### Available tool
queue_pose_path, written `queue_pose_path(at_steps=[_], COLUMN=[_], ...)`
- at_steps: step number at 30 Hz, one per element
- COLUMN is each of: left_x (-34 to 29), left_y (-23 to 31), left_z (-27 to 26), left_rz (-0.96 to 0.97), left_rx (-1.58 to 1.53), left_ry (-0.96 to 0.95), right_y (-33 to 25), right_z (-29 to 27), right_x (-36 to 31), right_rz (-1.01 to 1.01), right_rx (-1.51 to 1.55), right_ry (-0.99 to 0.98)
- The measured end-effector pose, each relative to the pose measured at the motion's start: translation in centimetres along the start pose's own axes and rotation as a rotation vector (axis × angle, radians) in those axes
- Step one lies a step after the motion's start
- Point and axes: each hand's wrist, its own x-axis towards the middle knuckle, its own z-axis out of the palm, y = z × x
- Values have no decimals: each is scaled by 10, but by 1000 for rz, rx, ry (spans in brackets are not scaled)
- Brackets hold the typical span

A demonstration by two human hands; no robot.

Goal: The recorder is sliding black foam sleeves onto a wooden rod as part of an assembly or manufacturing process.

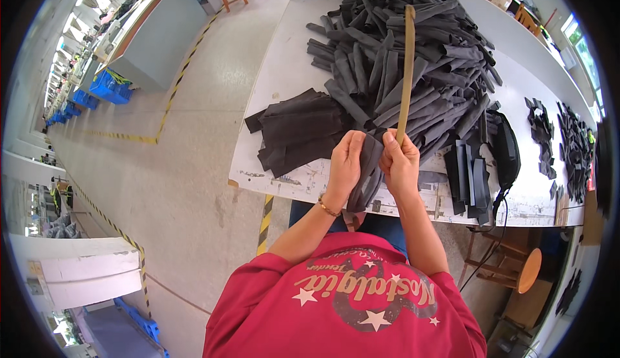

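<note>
My left hand (347,163) is closed on one side of a dark grey fabric strip (367,167), which looks folded or tube-shaped and hangs over the table's front edge. Close beside it, my right hand (400,163) grips the lower end of a long flat tan stick (407,67). The stick points away from me across a big heap of dark rolled fabric pieces (361,74). Whether the right fingers also pinch the strip is hard to make out. Left of my hands lies a flat stack of black fabric pieces (300,129).
The white table (268,87) has a raised panel behind. To the right are a small fabric stack (468,177), a black bag-like item (505,151) with a cord, and more dark scraps (541,132). A wooden stool (529,269) stands below right; yellow-black tape marks the floor.
</note>
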Motion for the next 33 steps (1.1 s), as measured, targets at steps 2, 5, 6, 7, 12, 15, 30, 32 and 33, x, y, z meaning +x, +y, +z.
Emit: queue_pose_path(at_steps=[2, 5, 6, 7, 12, 15, 30, 32, 33], left_x=[0, -11, -14, -17, -34, -42, 66, 76, 79], left_y=[1, 21, 17, 7, -18, -29, -45, -45, -56], left_z=[2, -3, -7, -12, -24, -29, -91, -89, -91], left_rz=[-85, -302, -294, -336, -400, -442, 500, 644, 609], left_rx=[-254, -105, -108, -149, -253, -298, 762, 913, 966], left_ry=[-63, -416, -424, -501, -611, -576, -12, -132, -176], right_y=[2, 2, 1, 0, -20, -56, -94, -56, -44], right_z=[-2, -9, -8, -8, 2, -4, -72, -91, -92], right_x=[3, 10, 13, 15, 41, 100, 117, 74, 51], right_rz=[-17, -137, -180, -223, -315, -649, -432, -343, -342], right_rx=[57, -180, -269, -359, -443, -508, -589, -781, -894], right_ry=[26, 142, 180, 218, 284, 353, 247, 206, 168])
